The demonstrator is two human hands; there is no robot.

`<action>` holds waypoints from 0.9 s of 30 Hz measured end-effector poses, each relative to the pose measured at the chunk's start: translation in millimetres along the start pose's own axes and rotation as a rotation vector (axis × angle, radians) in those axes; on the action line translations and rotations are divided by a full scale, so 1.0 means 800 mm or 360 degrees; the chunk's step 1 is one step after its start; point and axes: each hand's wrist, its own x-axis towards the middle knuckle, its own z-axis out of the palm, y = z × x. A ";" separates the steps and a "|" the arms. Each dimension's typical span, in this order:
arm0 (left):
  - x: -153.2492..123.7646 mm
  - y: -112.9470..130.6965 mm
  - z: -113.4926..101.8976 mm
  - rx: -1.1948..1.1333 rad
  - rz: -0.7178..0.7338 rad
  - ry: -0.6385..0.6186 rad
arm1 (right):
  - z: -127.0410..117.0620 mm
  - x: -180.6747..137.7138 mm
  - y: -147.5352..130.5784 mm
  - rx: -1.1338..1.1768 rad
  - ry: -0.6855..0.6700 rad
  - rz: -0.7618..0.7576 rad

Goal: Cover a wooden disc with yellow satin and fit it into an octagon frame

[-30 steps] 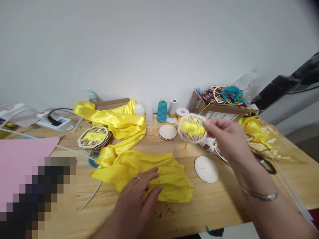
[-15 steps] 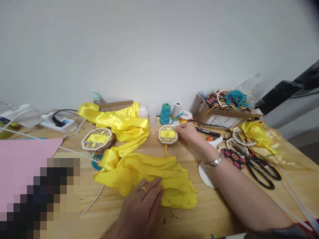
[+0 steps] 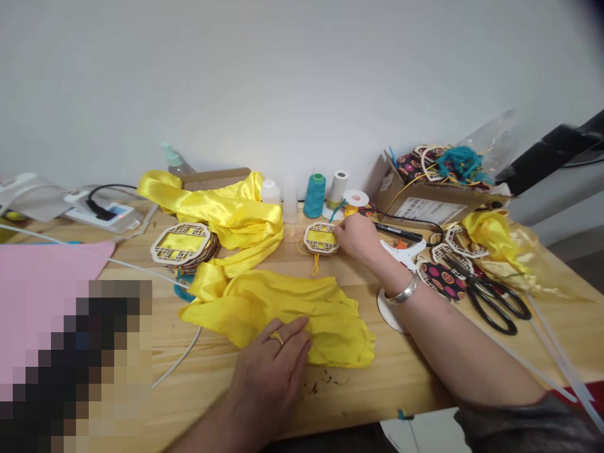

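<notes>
My left hand (image 3: 274, 358), with a gold ring, lies flat on a yellow satin cloth (image 3: 330, 321), its fingers stretched out. Further back, my right hand (image 3: 361, 239) is closed at the right edge of a small wooden lattice frame (image 3: 321, 238) with yellow fabric inside. The thumb and finger seem to pinch that edge; the fingertips are partly hidden. A yellow cord (image 3: 316, 263) hangs from the frame's front. On the left is a stack of similar lattice frames (image 3: 184, 245), beside a long yellow satin ribbon (image 3: 226, 214).
Behind my right hand stand a teal thread cone (image 3: 314, 196), a white roll (image 3: 338, 189) and a white spool (image 3: 355, 199). A cardboard box (image 3: 425, 211) holds scraps. Black-handled scissors (image 3: 495, 305) and a white glue gun (image 3: 406, 253) lie right. A power strip (image 3: 106, 217) is left.
The view has tipped down slightly, so everything sits higher. My right hand stays at the lattice frame, which now lies flatter. My left hand still rests on the cloth.
</notes>
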 end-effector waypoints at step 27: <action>-0.047 0.023 -0.057 -0.0747 -0.0797 -0.0551 | 0.031 -0.239 0.014 -0.0102 0.0122 -0.1298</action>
